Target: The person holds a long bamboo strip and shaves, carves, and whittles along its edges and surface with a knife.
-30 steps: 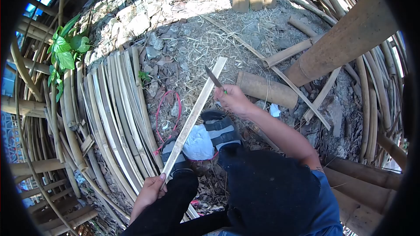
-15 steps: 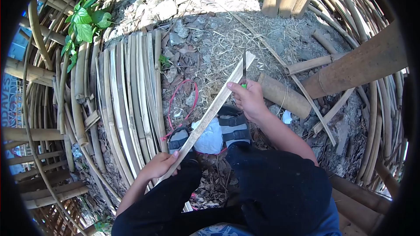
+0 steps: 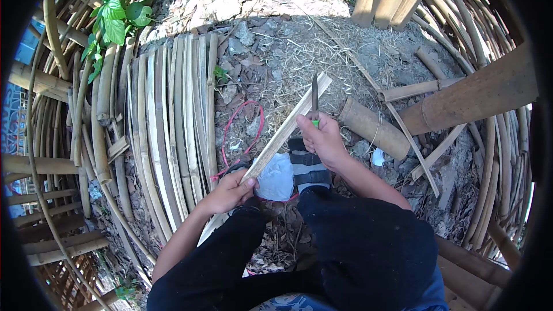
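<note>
A long split bamboo strip (image 3: 283,133) slants across my lap, its far end pointing up and to the right. My left hand (image 3: 227,191) is closed around its lower part, thumb on top, above my left knee. In my right hand (image 3: 324,140) is a knife (image 3: 315,95) with a dark blade and a bit of green handle showing. The blade points away from me and lies against the strip near its far end. Below the strip, a white crumpled sheet (image 3: 275,178) lies between my sandalled feet.
A row of split bamboo strips (image 3: 173,126) lies at left, near a pink cord loop (image 3: 223,138). At right are a short bamboo tube (image 3: 374,128) and a thick bamboo pole (image 3: 472,101). Shavings (image 3: 311,52) litter the ground ahead. Bamboo poles stand on both sides.
My left hand has moved up and slightly right along with its part of the strip. The knife in my right hand has shifted slightly left and down, its blade tilting left.
</note>
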Action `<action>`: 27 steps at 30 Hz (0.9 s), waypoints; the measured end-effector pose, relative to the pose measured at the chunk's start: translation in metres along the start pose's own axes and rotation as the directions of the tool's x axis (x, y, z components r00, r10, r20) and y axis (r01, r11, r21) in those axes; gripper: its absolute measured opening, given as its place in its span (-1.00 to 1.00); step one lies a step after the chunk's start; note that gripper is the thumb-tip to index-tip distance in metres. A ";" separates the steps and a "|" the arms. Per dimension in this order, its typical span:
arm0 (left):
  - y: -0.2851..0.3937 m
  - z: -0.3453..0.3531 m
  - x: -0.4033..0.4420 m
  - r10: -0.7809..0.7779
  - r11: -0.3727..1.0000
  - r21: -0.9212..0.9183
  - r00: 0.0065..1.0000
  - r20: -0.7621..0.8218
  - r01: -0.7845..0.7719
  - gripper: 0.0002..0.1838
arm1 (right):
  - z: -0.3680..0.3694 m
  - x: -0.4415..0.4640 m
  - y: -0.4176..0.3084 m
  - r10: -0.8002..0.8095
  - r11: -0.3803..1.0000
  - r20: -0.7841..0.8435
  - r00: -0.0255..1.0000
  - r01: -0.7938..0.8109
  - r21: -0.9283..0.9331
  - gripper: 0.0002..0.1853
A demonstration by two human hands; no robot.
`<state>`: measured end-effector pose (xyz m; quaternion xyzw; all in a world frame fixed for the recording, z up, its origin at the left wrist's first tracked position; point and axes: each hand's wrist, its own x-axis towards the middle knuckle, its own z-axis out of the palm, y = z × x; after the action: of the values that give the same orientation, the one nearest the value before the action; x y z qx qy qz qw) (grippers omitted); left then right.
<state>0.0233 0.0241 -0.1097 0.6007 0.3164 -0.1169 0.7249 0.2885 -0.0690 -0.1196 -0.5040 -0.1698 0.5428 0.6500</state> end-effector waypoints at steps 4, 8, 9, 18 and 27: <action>0.017 0.007 -0.012 0.125 0.987 0.131 0.965 -0.231 -0.097 -0.62 | 0.001 -0.018 0.007 -0.139 0.953 0.168 0.976 0.178 -0.245 -0.63; 0.029 0.013 -0.021 0.110 0.991 0.107 0.953 -0.282 -0.083 -0.66 | 0.010 -0.027 0.010 -0.091 0.718 0.506 0.858 0.408 -0.563 -0.60; 0.030 0.013 -0.022 0.089 0.991 0.122 0.960 -0.267 -0.058 -0.66 | 0.013 -0.029 0.010 -0.090 0.719 0.506 0.858 0.408 -0.563 -0.60; 0.031 0.027 -0.029 0.085 0.996 0.063 0.953 -0.290 -0.070 -0.68 | 0.023 -0.033 0.007 0.131 0.705 0.534 0.835 0.300 -0.642 -0.46; 0.028 0.029 -0.031 0.245 0.941 0.306 0.911 -0.331 -0.142 -0.66 | 0.017 -0.038 -0.004 0.086 0.537 0.476 0.875 0.362 -0.762 -0.39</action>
<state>0.0240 -0.0030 -0.0670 0.7352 0.3643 0.0268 0.5710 0.2643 -0.0942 -0.0964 -0.5919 -0.5952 0.4435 0.3141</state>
